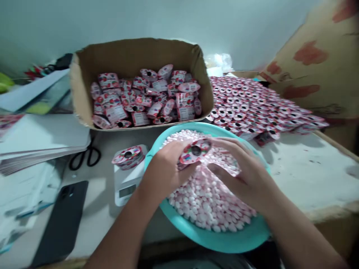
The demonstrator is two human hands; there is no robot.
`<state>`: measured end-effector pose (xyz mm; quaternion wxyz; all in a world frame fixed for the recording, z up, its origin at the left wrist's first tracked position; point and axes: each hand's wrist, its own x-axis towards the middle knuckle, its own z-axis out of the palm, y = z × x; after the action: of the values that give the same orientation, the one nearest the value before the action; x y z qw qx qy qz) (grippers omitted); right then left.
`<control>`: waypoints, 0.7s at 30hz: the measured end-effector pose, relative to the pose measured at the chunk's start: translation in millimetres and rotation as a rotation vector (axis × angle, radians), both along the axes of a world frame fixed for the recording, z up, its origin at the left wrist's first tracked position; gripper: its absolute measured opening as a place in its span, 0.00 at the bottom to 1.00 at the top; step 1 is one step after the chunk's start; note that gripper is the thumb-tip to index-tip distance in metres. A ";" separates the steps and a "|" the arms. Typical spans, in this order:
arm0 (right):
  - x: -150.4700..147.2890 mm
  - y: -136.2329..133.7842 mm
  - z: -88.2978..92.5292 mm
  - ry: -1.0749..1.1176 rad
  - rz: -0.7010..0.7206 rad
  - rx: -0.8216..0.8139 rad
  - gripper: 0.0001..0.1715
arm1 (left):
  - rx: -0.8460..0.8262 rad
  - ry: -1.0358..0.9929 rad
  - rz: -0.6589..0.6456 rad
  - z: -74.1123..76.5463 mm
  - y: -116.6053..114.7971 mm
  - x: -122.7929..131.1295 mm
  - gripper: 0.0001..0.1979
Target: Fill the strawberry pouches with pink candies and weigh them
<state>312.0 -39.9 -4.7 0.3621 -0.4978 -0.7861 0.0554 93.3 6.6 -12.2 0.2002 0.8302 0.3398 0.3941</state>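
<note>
My left hand (171, 164) is closed around a small red-and-white printed candy container (195, 150), an oval pack with a dark round hole in its top. It is held above a turquoise basin (196, 237) of small pale pink and white candies (207, 201). My right hand (244, 168) is just to the right, thumb and fingers apart, with its fingertips close to the container; whether they touch it is unclear. Beside the basin, another such container (128, 157) sits on a white digital scale (123, 186).
Behind the basin stands a cardboard box (140, 56) with many jumbled containers. Rows of upright containers (252, 101) spread to its right. Black scissors (84, 157), a dark phone (61, 220) and a stack of white sheets (42, 138) lie at the left. Painted cardboard (316, 67) stands far right.
</note>
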 end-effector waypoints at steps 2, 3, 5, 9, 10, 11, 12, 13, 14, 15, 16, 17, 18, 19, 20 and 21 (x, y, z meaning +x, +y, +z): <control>2.7 1.3 -6.3 0.030 0.020 -0.089 0.34 | -0.068 -0.047 -0.056 -0.1 -2.1 0.2 0.25; 3.9 1.6 -9.2 0.058 0.036 -0.139 0.36 | -0.128 -0.063 -0.088 -0.7 -2.9 0.9 0.28; 5.8 1.4 -13.2 0.116 0.059 -0.219 0.39 | -0.259 -0.094 -0.159 -1.6 -4.1 2.5 0.36; 8.6 -0.4 -13.0 0.145 0.018 -0.262 0.28 | -0.298 -0.126 -0.192 9.5 -2.7 -9.4 0.41; 9.3 -0.7 -12.3 0.147 -0.002 -0.264 0.25 | -0.269 -0.105 -0.151 15.3 -1.1 -19.8 0.40; 10.0 -0.8 -11.8 0.151 -0.020 -0.267 0.22 | -0.249 -0.067 -0.089 21.2 1.0 -33.9 0.38; 10.6 -0.7 -11.7 0.159 -0.041 -0.268 0.22 | -0.236 -0.046 -0.005 26.3 3.5 -51.4 0.37; 11.1 -0.5 -11.7 0.174 -0.064 -0.264 0.21 | -0.229 -0.041 0.079 29.9 6.4 -71.1 0.36; 11.3 -0.1 -12.0 0.192 -0.081 -0.261 0.22 | -0.233 -0.045 0.173 31.3 9.4 -92.0 0.34; 11.1 0.3 -12.1 0.208 -0.094 -0.264 0.22 | -0.238 -0.035 0.258 30.3 12.6 -112.6 0.32; 10.4 0.7 -12.0 0.220 -0.105 -0.275 0.22 | -0.245 -0.028 0.327 27.3 15.8 -131.6 0.32; 9.1 1.1 -11.6 0.233 -0.113 -0.281 0.22 | -0.225 -0.051 0.401 22.7 18.9 -147.8 0.31; 7.6 1.3 -11.0 0.246 -0.123 -0.284 0.22 | -0.205 -0.082 0.460 17.2 21.5 -160.6 0.31; 5.9 1.4 -10.2 0.259 -0.134 -0.279 0.22 | -0.207 -0.096 0.495 11.6 23.5 -169.6 0.31; 4.4 1.4 -9.4 0.276 -0.150 -0.267 0.22 | -0.226 -0.091 0.507 6.5 24.8 -175.1 0.31; 3.3 1.3 -9.0 0.304 -0.166 -0.252 0.22 | -0.260 -0.067 0.498 2.3 25.5 -177.2 0.32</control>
<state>315.3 -38.6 -13.7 0.4147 -0.5882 -0.6655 0.1976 -83.9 32.1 -9.9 0.2132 0.6749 0.5741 0.4116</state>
